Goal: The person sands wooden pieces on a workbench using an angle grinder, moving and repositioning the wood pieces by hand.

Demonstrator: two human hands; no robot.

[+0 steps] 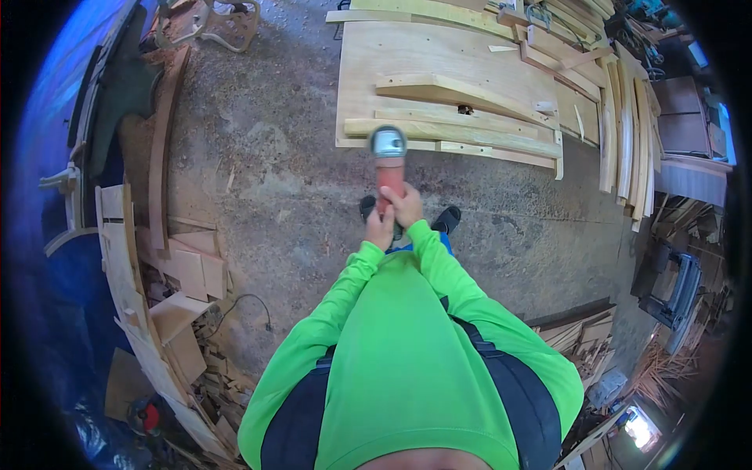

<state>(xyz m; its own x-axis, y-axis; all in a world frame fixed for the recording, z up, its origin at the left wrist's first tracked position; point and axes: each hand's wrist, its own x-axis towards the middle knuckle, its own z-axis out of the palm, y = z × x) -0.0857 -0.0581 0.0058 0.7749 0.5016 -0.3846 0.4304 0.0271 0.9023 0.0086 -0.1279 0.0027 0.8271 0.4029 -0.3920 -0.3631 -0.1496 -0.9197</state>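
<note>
An angle grinder point(390, 174) with an orange-red body and a silver round head points away from me, in front of my waist. My right hand point(405, 206) is closed around its body from the right side. Lower down and to the left, my left hand point(380, 229) is closed at the rear of the body. The grinder's head overlaps the near edge of a long pale wooden beam point(470, 139) in view; whether it touches the wood I cannot tell. Beyond lies a tapered wooden piece point(462, 95) on a plywood sheet point(368, 63).
Stacked boards point(627, 133) stand at the right. Planks and offcuts point(184, 270) line the left side, beside a blue tarp point(47, 329). A cable point(251, 296) lies on the concrete floor point(282, 188). A metal frame point(227, 23) stands at the far left.
</note>
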